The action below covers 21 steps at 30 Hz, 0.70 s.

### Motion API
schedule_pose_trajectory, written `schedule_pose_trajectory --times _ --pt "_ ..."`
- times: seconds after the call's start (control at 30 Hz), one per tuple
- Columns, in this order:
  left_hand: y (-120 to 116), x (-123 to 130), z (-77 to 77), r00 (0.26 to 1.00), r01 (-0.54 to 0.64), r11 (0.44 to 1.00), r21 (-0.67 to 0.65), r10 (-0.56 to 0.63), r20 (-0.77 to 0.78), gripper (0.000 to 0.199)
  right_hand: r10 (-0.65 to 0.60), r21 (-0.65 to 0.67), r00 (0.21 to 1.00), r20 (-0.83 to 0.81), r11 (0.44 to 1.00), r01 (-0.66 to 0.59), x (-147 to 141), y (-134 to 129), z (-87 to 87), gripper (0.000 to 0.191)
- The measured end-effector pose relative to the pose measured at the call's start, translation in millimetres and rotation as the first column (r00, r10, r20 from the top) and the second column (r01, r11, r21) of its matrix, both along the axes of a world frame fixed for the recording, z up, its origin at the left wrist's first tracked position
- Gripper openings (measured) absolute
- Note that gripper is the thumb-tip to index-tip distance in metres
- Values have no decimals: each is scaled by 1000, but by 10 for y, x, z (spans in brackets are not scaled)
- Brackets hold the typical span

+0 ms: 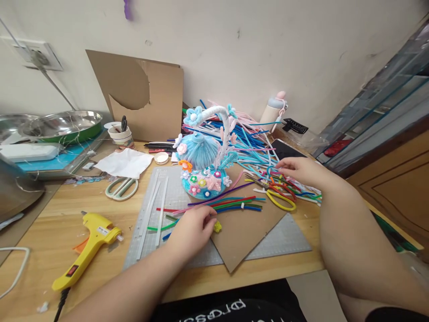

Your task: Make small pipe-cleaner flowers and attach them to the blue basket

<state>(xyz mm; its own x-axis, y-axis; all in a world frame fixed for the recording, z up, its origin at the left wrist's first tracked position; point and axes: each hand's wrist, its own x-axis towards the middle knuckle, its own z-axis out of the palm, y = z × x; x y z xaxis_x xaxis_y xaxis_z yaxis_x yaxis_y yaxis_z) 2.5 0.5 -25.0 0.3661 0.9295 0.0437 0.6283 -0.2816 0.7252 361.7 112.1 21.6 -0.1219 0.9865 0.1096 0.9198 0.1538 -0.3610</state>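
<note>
My left hand point(197, 223) is over the front of the cutting mat, its fingers curled in a pinch. A small yellow pipe-cleaner flower point(217, 226) shows at its fingertips. Beneath and behind that hand lie several coloured pipe cleaners point(231, 203). To the right, my right hand point(295, 169) hovers over a tangle of short pipe-cleaner pieces, fingers stretched and apart. Just below it are yellow-handled scissors or pliers point(281, 200). Between the hands, farther back, stands a blue pipe-cleaner basket point(201, 154) with a white arched handle point(225, 120) and many small flowers.
A yellow glue gun point(95, 241) lies at the left, near pale green scissors point(122, 188) and a white tissue point(125, 162). Brown cardboard point(241, 241) covers part of the grey mat point(281, 243). Behind are heaped pipe cleaners point(248, 134), a bottle point(271, 112) and a cup point(119, 134).
</note>
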Motion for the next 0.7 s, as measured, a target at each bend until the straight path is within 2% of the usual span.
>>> schedule_pose_trajectory --times 0.07,0.1,0.13,0.2,0.27,0.4,0.5,0.57,0.6,0.63,0.7 --pt "-8 -22 45 993 -66 997 30 63 102 18 -105 70 993 48 992 102 48 64 17 28" --pt "-12 -33 64 984 -101 994 39 94 149 18 -118 64 990 76 991 114 48 79 18 35" --pt "-16 -41 79 975 -134 990 42 124 187 17 -91 41 992 92 995 88 27 82 6 39" --pt "-27 -52 101 961 -171 984 49 156 229 16 121 -105 991 64 988 -114 -75 51 -60 37" --pt "-39 -51 112 961 -164 985 59 146 234 16 340 -223 940 -12 916 -334 -226 -9 -176 27" --pt "-54 -39 120 972 -116 991 72 98 213 15 390 -193 920 -23 902 -387 -455 -129 -393 23" --pt "-55 -34 121 974 -108 992 69 91 209 15 393 -150 919 -39 906 -395 -464 -178 -397 29" --pt "-53 -31 125 976 -97 992 74 81 201 15 340 -97 930 -140 930 -354 -424 -203 -311 28" --pt "-53 -28 129 979 -87 993 80 70 192 14 281 -64 924 -259 950 -307 -404 -218 -246 27" --pt "-54 -25 133 982 -75 993 88 59 182 14 209 -38 886 -413 969 -246 -388 -236 -167 27" --pt "-57 -18 146 986 -54 994 100 38 160 14 85 -6 700 -709 992 -126 -375 -286 27 25"
